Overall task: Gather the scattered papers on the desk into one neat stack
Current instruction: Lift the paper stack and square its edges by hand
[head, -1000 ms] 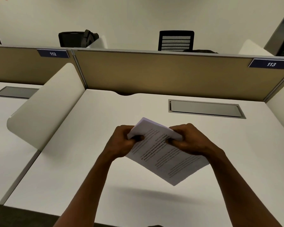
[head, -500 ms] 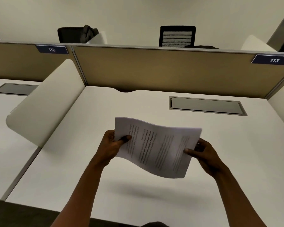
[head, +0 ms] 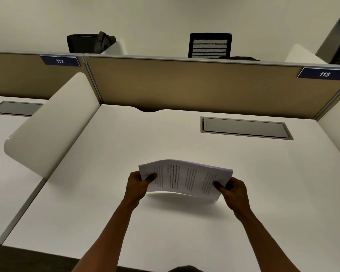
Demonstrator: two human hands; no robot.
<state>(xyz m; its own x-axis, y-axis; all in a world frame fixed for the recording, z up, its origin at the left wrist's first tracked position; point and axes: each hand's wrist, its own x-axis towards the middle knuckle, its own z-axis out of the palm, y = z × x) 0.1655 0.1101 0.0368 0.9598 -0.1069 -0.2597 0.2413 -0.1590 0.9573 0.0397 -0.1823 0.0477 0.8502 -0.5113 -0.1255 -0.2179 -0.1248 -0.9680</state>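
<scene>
Papers (head: 186, 179) held just above the table (head: 243, 222), at centre and near its front. Left hand (head: 138, 186) and right hand (head: 233, 190) each pinch a short edge, fingers closed on the sheets. Bundle bows upward mid-span: light, floppy, sheets likely to slide. Judgement: edge grips suit squaring; no loose sheets visible elsewhere.

Left hand (head: 138, 185), right hand (head: 233, 190): both pinching, thumbs on top, forearms extended.
</scene>
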